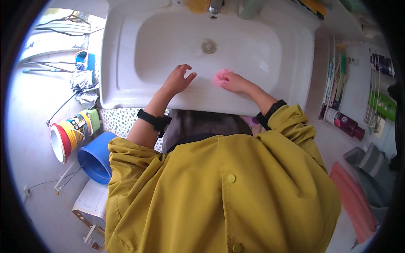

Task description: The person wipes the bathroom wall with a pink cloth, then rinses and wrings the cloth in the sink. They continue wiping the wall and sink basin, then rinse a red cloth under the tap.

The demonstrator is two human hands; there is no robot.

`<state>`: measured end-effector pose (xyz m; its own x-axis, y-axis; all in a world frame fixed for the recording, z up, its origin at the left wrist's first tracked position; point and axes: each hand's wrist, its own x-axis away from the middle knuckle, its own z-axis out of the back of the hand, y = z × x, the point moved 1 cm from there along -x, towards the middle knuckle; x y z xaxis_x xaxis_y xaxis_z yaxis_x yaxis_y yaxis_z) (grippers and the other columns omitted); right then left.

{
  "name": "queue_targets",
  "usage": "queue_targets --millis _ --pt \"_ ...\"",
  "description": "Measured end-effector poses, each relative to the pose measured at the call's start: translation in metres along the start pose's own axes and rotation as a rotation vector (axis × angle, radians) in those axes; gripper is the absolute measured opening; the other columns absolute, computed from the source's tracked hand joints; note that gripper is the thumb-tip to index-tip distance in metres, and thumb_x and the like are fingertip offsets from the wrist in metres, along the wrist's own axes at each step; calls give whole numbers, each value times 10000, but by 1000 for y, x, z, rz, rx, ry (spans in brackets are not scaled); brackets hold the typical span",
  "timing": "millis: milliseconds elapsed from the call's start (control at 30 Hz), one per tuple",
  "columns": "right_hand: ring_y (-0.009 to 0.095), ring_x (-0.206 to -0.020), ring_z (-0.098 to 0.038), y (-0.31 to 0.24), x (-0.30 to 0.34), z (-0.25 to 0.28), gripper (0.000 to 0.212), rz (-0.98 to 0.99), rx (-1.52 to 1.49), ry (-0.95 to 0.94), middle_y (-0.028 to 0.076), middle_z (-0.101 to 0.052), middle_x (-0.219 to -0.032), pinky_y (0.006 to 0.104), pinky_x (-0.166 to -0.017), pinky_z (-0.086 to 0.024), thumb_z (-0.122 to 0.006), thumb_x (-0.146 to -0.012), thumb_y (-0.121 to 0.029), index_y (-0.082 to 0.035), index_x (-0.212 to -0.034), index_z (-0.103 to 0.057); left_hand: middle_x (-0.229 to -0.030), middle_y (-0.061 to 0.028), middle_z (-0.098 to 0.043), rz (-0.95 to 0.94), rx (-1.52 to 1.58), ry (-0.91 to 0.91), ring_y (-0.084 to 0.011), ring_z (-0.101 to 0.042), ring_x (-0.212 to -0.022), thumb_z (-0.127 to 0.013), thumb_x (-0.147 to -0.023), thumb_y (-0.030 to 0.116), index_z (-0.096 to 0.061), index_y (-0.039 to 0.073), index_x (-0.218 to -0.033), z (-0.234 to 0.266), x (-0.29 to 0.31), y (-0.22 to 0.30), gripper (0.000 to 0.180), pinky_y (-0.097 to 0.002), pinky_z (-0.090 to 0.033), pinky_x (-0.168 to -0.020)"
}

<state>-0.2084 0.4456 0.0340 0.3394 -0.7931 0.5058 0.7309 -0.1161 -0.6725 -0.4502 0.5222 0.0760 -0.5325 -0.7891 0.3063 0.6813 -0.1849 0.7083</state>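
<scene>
A white washbasin with a round drain fills the upper middle of the view. My right hand presses a crumpled pink cloth against the basin's near inner slope, its fingers closed over it. Part of the cloth is hidden under the fingers. To the left, my left hand hovers above the near side of the basin. Its fingers are curved, with the thumb apart from them, and nothing is between them.
A chrome tap stands at the basin's far edge, beside a green container. At left are a blue bucket and stacked smaller buckets. Wall racks on the right hold a purple bottle and brushes. Towels hang below.
</scene>
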Motion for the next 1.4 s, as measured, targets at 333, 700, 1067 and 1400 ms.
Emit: queue_targets --millis 333,700,1067,1400 --pt "247 -926 -540 -154 -28 22 194 345 -215 387 81 -536 -996 336 -812 -451 -596 -797 -152 -73 -972 -566 -1163 -79 -533 510 1634 -558 -231 -530 -1056 -309 -928 526 -467 109 -1222 44 -6 0 534 -405 -421 -915" --pt "296 -1071 -482 -91 -59 3 360 103 -162 472 103 -552 -1142 377 -954 -379 -587 -790 -150 -119 -1148 -572 -621 -22 -530 114 551 -146 -115 -465 -509 -536 -877 196 -546 42 -728 89 -49 -30 214 -257 -349 -425" --pt "351 -1103 -454 -41 -126 0 467 -522 233 166 167 -462 -1236 440 -929 -386 -574 -786 -224 -70 -1218 -484 -803 -264 -580 189 11 529 -446 -564 -783 -502 -855 256 -415 -5 -986 158 -100 -82 305 -498 -448 -684" --pt "367 -1083 -447 -14 -139 -13 472 -547 197 277 193 -371 -1244 421 -929 -402 -519 -779 -109 -70 -1242 -439 -1243 -386 -334 -16 -415 712 -490 -343 -1172 -631 -778 332 -225 51 -1354 212 -140 -100 758 -557 -257 -975"
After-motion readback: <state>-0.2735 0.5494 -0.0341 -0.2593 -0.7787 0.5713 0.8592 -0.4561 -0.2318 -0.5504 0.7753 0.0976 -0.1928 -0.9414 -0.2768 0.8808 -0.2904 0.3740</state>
